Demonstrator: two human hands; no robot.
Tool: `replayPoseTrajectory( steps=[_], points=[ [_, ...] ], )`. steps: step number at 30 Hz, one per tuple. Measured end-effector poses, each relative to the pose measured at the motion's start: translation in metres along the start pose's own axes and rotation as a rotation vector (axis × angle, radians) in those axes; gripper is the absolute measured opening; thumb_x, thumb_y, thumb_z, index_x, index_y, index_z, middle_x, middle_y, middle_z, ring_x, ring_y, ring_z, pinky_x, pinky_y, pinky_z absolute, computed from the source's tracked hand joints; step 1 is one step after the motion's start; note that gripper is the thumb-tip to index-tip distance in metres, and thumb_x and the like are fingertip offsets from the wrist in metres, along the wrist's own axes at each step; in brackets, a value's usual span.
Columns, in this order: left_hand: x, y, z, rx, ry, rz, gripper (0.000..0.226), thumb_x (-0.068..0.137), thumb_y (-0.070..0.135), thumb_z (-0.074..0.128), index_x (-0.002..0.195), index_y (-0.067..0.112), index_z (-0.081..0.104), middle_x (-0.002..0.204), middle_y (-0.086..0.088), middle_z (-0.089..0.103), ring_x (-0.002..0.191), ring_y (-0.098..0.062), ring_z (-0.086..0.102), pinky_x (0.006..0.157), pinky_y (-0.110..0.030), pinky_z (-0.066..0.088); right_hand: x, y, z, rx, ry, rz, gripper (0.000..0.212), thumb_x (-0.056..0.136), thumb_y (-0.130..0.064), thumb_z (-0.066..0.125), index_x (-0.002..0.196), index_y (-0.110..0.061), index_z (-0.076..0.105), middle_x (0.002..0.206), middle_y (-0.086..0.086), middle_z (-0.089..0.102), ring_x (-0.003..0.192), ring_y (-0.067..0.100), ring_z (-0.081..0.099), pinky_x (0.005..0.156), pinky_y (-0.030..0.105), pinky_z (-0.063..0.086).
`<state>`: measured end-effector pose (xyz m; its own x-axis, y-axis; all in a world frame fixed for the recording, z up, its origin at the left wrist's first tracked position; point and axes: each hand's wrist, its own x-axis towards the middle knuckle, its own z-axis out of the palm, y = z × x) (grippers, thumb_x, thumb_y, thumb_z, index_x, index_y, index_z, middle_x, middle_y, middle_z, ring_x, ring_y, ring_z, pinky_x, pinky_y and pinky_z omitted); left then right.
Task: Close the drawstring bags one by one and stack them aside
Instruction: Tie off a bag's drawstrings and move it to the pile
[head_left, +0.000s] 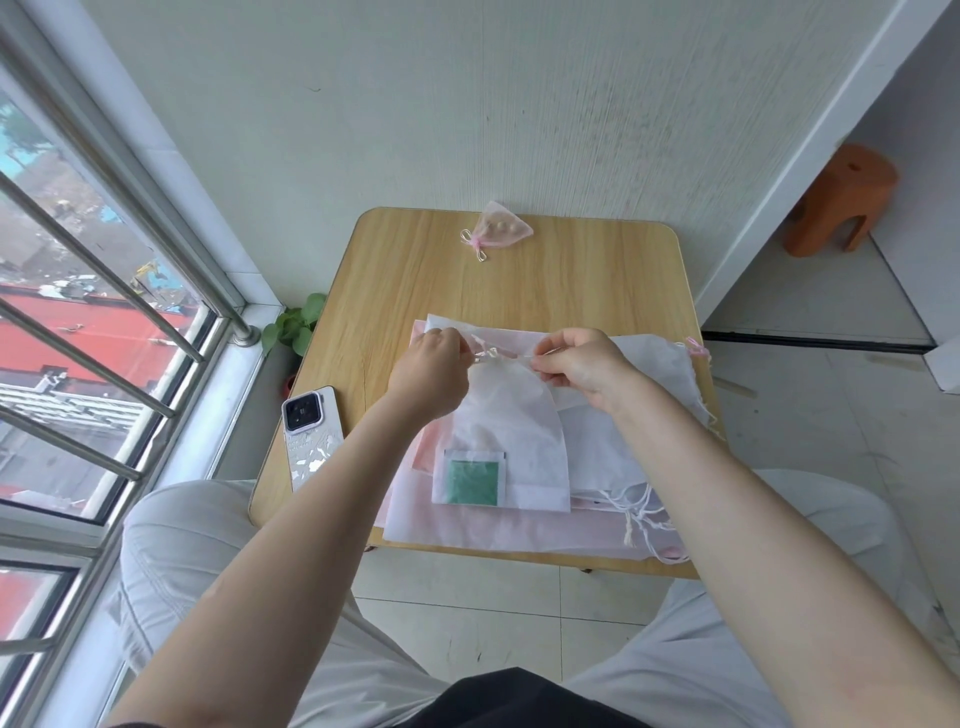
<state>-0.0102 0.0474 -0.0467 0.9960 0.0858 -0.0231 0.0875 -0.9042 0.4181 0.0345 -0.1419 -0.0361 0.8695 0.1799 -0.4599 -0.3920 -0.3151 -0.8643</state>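
I see a small wooden surface (415, 270) pushed against a pale wall, window bars to its left, an orange stool (836, 202) in the right doorway. My left hand (428, 371) and right hand (582, 366) each pinch the drawstring at the mouth of a white bag (506, 415), which lies on the pile of bags (623, 441). A tied pink bag (501, 231) sits at the far edge, a phone (310, 436) at the near left.

A seated person in light grey trousers (171, 561) and a dark top (519, 699), seen from above, reaches both bare, sleeveless forearms, left hand (428, 376) and right hand (584, 366), with no rings or watch, out over a small wooden table (415, 270).
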Motion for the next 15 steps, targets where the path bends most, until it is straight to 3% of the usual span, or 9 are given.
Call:
replayPoseTrajectory(
  steps=[3, 6, 9, 11, 13, 15],
  points=[
    [0.002, -0.007, 0.001, 0.053, -0.045, -0.031, 0.019, 0.097, 0.015, 0.044, 0.093, 0.002, 0.056, 0.084, -0.003, 0.049, 0.089, -0.033, 0.054, 0.050, -0.027, 0.027, 0.001, -0.003, 0.002, -0.153, 0.054, -0.030, 0.017, 0.084, 0.002, 0.067, 0.079, -0.013, 0.060, 0.072, 0.003, 0.060, 0.060, 0.013, 0.055, 0.059, 0.023, 0.048],
    [0.003, -0.007, -0.002, 0.112, -0.037, -0.039, 0.020, 0.100, 0.020, 0.043, 0.096, 0.005, 0.055, 0.098, -0.007, 0.056, 0.087, -0.023, 0.048, 0.061, -0.031, 0.036, 0.003, -0.010, 0.002, -0.165, 0.075, -0.043, 0.018, 0.086, 0.002, 0.064, 0.078, -0.013, 0.059, 0.071, 0.003, 0.058, 0.059, 0.012, 0.053, 0.057, 0.022, 0.047],
    [0.005, -0.004, -0.005, 0.144, -0.028, -0.040, 0.021, 0.101, 0.023, 0.043, 0.093, 0.006, 0.053, 0.095, -0.006, 0.051, 0.090, -0.024, 0.049, 0.065, -0.034, 0.037, 0.007, -0.013, 0.002, -0.163, 0.111, -0.055, 0.017, 0.085, 0.001, 0.064, 0.079, -0.013, 0.057, 0.071, 0.003, 0.059, 0.058, 0.012, 0.055, 0.057, 0.022, 0.047],
    [0.011, -0.003, -0.010, 0.036, -0.043, -0.018, 0.020, 0.098, 0.028, 0.051, 0.096, 0.011, 0.061, 0.100, -0.003, 0.056, 0.093, -0.021, 0.054, 0.071, -0.034, 0.045, 0.009, -0.016, 0.001, -0.140, 0.117, -0.065, 0.016, 0.085, 0.001, 0.064, 0.084, -0.013, 0.057, 0.073, 0.004, 0.060, 0.058, 0.012, 0.057, 0.057, 0.023, 0.049],
    [0.018, 0.001, -0.021, -0.160, -0.151, 0.048, 0.022, 0.091, 0.038, 0.063, 0.104, 0.020, 0.066, 0.106, 0.003, 0.059, 0.093, -0.012, 0.057, 0.082, -0.029, 0.048, 0.010, -0.022, -0.001, -0.113, 0.070, -0.095, 0.017, 0.084, 0.001, 0.066, 0.093, -0.009, 0.058, 0.075, 0.006, 0.063, 0.059, 0.013, 0.060, 0.057, 0.024, 0.050],
    [0.025, 0.011, -0.034, -0.247, -0.356, 0.102, 0.045, 0.082, 0.047, 0.072, 0.121, 0.026, 0.062, 0.114, 0.008, 0.057, 0.095, -0.008, 0.055, 0.084, -0.024, 0.044, 0.009, -0.031, -0.002, -0.095, 0.017, -0.140, 0.020, 0.083, 0.002, 0.069, 0.098, -0.006, 0.059, 0.075, 0.007, 0.065, 0.057, 0.014, 0.061, 0.054, 0.024, 0.048]
  ],
)
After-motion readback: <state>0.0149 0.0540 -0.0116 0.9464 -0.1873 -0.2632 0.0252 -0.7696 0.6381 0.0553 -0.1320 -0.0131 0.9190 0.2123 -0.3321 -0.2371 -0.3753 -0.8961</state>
